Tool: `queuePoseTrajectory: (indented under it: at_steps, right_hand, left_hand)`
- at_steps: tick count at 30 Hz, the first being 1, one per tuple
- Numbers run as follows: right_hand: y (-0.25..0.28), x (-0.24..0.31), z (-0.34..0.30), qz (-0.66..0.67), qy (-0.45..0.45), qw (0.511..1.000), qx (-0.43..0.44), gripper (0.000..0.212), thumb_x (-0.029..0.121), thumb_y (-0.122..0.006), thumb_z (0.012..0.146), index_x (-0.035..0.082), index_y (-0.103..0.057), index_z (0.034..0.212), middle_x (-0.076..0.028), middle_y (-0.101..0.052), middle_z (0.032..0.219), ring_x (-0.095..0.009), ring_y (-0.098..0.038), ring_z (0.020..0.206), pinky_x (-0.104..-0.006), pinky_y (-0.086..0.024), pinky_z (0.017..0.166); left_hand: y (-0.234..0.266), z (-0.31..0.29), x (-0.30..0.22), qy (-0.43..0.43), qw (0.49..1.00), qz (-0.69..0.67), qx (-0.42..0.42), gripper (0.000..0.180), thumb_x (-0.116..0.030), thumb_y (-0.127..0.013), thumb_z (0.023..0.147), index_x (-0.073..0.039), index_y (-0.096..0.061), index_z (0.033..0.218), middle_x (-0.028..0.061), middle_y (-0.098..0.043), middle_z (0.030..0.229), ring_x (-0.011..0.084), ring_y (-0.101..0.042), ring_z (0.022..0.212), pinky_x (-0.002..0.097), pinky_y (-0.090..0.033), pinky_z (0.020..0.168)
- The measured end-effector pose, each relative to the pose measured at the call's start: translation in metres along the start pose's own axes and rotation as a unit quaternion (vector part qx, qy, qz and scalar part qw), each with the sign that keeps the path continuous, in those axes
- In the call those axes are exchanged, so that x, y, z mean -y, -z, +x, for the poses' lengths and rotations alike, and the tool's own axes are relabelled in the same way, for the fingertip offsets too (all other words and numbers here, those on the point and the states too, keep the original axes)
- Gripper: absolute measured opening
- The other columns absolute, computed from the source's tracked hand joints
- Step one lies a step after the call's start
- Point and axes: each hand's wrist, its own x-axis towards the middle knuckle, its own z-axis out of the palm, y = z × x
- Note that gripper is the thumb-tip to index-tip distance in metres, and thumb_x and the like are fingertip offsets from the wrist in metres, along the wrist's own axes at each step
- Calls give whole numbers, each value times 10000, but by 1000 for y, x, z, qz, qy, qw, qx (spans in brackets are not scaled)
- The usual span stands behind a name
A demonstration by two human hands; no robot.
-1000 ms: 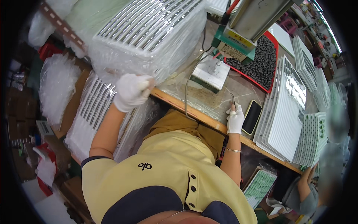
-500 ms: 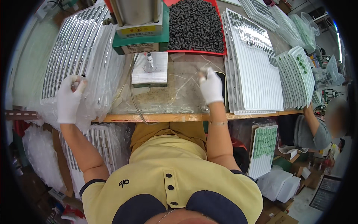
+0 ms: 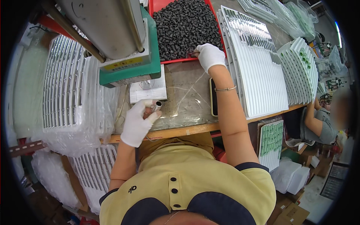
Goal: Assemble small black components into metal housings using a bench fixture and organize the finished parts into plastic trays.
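My left hand (image 3: 138,123), in a white glove with bare fingertips, pinches a short shiny metal tube (image 3: 158,107) in front of the white base plate (image 3: 150,93). The tube's dark open end points up and away from me. Over at the red tray (image 3: 176,60), my gloved right hand (image 3: 210,57) reaches in at the near right corner. Its fingertips are drawn together among small black plastic sleeves (image 3: 187,28); whether one is between them is hidden. A press with a green head (image 3: 131,77) looms above the base plate, covering part of a metal peg on it.
Racks of chrome tubes (image 3: 63,86) in plastic film stand at the left. White ridged trays (image 3: 258,78) and a green-white stack (image 3: 300,75) fill the right. A phone (image 3: 213,97) lies by my right forearm. Another person's arm (image 3: 313,120) is at far right.
My left hand has moved right from the tube racks to the base plate, carrying the metal tube. My right hand has gone forward from the tabletop into the red tray. The view has shifted.
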Motion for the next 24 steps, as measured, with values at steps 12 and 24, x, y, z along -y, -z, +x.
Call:
queuePoseTrajectory:
  at_steps: [12,24]
  right_hand:
    - [58,10,-95,197,142,966,-83,94,122,-644,784,82,-677,862,-93,-630,831,-274,-613,806,-346,-491,696]
    - [78,-7,-146,57,208,965,-148,61,138,-656,737,107,-665,789,-48,-604,769,-263,-595,718,-365,-479,640]
  left_hand:
    - [-31,41,-6,-135,981,134,-42,278,-139,-714,754,-54,-635,1006,80,-621,841,161,-547,642,282,-459,617]
    - [-78,33,-22,-206,967,149,-13,266,-89,-726,748,-35,-628,988,5,-581,820,74,-483,646,219,-415,588]
